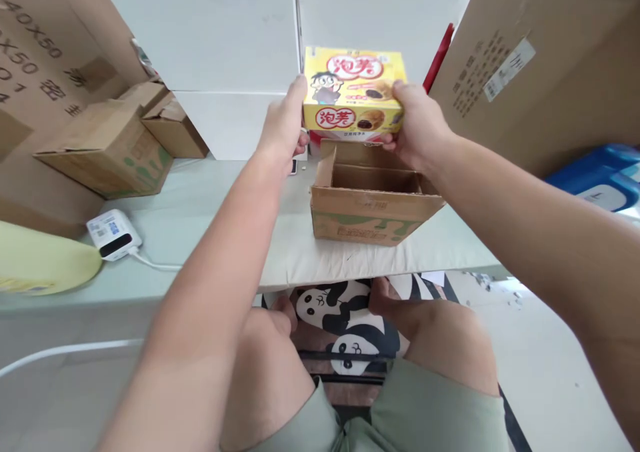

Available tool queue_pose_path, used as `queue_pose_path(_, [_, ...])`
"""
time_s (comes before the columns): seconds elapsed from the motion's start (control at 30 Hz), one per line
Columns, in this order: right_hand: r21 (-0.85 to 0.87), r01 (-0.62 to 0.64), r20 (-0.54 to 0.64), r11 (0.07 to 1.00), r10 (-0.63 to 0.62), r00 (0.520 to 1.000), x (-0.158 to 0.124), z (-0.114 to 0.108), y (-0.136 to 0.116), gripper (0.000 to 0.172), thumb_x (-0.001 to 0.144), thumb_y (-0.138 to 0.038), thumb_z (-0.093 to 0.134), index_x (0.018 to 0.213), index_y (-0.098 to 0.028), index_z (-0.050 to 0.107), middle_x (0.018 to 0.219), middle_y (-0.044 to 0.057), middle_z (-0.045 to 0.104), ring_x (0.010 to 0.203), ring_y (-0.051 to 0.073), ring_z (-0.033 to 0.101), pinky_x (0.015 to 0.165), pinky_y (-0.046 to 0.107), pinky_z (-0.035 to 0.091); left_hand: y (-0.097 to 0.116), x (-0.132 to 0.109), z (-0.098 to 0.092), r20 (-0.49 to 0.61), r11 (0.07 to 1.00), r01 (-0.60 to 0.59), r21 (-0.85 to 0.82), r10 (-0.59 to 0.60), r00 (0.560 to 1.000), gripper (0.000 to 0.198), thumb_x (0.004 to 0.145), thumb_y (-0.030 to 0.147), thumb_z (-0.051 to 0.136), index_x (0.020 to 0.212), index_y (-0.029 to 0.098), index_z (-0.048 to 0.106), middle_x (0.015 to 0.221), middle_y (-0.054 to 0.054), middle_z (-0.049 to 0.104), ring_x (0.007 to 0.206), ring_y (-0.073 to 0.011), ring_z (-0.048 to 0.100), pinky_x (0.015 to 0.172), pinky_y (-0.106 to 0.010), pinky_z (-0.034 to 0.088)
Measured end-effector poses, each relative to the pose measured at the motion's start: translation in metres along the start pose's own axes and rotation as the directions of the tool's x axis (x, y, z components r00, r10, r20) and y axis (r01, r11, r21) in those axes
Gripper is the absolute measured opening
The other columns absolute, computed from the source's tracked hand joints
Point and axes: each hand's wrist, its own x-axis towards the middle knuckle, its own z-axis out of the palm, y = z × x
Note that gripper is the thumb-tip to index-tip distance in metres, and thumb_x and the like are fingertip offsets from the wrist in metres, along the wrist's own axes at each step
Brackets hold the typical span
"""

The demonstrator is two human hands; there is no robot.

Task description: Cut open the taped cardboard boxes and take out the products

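Observation:
A yellow snack box (353, 92) with red lettering and a cartoon face is held level above and behind an open brown carton. My left hand (285, 119) grips its left side, and my right hand (417, 122) grips its right side. The brown carton (367, 215) stands upright on the pale table, flaps up at the back and left. Its inside looks dark; the bottom is hidden. Behind it, a red and white package is partly covered by the yellow box.
Two small cartons (120, 149) sit at the left rear. A white device (114, 234) with a cable lies near a yellow-green object (45, 259). At the right are a large cardboard sheet (540, 59) and a blue container (597, 175). White panels (200, 32) stand behind.

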Motion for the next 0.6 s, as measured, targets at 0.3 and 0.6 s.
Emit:
queue_pose_path(0.3, [0.08,0.108,-0.518,0.991,-0.052,0.854,-0.067,-0.146,-0.018,0.027,0.102,-0.04,0.036,0.092,-0.024,0.056,0.078,-0.001,0.064,0.049,0.008,0.045,0.038,0.02,0.03,-0.103,-0.087,-0.057,-0.15,0.984,-0.041,-0.173,0.015,0.989,0.027,0.074,0.044,0.068,0.068,0.019,0.058,0.052,0.004,0.048,0.04,-0.0061,0.037,0.038,-0.018,0.022])
queue_pose_path(0.6, [0.021,-0.246,-0.566,0.969,0.214,0.796,-0.052,-0.222,0.089,0.01,0.1,-0.034,0.054,0.095,-0.026,0.049,0.073,-0.007,0.065,0.044,0.006,0.052,0.036,0.015,0.037,-0.171,-0.068,-0.061,-0.124,0.981,0.178,-0.077,-0.186,0.975,0.031,0.069,0.049,0.064,0.069,0.019,0.054,0.055,0.004,0.048,0.043,-0.006,0.038,0.04,-0.016,0.023])
